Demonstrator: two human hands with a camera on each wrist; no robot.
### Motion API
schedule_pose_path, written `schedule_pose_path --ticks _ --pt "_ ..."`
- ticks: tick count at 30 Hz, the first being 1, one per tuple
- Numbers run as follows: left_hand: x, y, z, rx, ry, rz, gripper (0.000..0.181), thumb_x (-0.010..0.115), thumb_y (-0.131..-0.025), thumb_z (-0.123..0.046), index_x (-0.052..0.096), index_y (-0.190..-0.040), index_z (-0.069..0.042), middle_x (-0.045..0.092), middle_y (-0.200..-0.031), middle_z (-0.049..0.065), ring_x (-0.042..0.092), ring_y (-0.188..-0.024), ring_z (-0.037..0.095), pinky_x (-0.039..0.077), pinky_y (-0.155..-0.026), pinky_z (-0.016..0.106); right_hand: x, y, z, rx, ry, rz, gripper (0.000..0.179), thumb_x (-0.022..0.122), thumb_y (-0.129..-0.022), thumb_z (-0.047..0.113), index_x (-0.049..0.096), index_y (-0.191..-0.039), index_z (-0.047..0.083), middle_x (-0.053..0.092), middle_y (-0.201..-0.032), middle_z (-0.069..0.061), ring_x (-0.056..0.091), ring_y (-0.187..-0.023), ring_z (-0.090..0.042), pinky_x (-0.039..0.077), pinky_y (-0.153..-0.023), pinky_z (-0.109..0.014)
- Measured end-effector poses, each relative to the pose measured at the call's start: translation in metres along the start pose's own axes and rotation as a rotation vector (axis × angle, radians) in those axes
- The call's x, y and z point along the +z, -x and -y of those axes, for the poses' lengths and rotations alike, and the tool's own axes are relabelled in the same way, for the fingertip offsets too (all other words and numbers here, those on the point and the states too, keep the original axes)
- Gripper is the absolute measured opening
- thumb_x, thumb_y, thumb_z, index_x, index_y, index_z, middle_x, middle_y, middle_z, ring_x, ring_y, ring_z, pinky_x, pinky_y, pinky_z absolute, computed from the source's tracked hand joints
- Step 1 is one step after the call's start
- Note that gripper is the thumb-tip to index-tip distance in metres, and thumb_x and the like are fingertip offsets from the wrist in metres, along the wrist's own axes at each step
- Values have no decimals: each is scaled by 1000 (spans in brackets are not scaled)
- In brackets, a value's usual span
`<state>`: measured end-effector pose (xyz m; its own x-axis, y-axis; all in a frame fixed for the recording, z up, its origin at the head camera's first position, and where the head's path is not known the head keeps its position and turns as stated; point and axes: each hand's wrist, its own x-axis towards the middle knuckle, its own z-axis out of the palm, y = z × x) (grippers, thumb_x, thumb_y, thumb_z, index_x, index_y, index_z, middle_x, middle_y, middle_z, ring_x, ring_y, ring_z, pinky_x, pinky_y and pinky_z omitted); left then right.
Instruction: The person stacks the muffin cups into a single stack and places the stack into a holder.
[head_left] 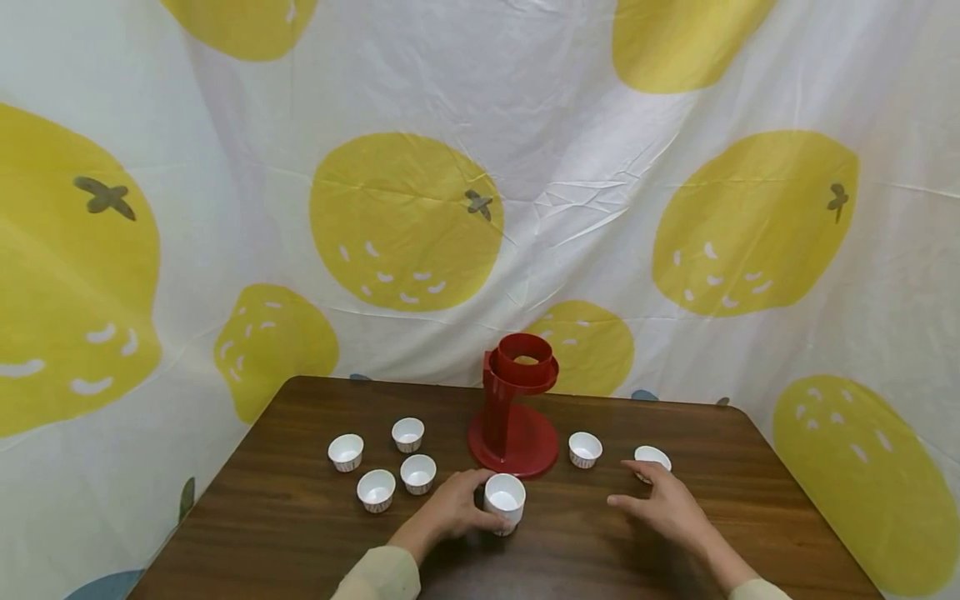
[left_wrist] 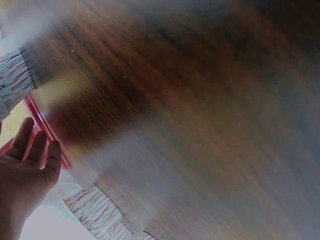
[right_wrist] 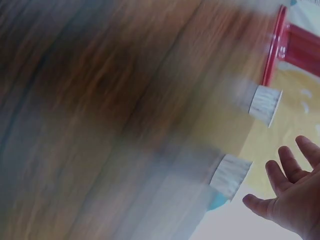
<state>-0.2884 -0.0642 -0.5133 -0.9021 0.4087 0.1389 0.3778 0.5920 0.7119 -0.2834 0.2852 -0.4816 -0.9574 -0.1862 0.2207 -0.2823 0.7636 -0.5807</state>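
Note:
My left hand (head_left: 457, 504) is at a small stack of white paper cups (head_left: 505, 493) on the table's front middle, its thumb in front and forefinger behind the rim. In the left wrist view, three of that hand's fingers (left_wrist: 37, 150) spread apart from the patterned cup wall (left_wrist: 14, 77), while the thumb and forefinger fall outside the picture. My right hand (head_left: 667, 504) hovers with parted fingers and nothing held, overlapping a white paper cup (head_left: 652, 455) at the right. In the right wrist view, its fingers stand beside that cup (right_wrist: 231, 175).
A red stand (head_left: 516, 446) with a ring-shaped top rises behind the stack. Several white paper cups (head_left: 376, 490) sit left of it, and one cup (head_left: 585, 448) is just to its right. A lemon-print curtain (head_left: 570, 208) hangs behind the brown wooden table (head_left: 270, 508).

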Motion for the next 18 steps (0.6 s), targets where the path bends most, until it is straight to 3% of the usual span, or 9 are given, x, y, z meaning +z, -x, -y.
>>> schedule_pose_path --ticks 9,18 --pt "0 0 0 5 -9 -6 66 90 -69 -41 65 -125 -16 65 -108 -6 55 -105 23 44 -93 43 -16 -1 -14 95 18 -6 75 79 -83 43 54 -137 -3 51 -134 -31 47 -124 -51 40 -97 -62" --pt "0 1 -1 10 -12 -5 65 90 -69 -39 65 -124 -16 65 -108 -6 56 -105 23 45 -93 43 -25 -5 -31 142 19 -10 81 77 -85 44 49 -138 -10 46 -138 -36 39 -129 -54 35 -101 -65"
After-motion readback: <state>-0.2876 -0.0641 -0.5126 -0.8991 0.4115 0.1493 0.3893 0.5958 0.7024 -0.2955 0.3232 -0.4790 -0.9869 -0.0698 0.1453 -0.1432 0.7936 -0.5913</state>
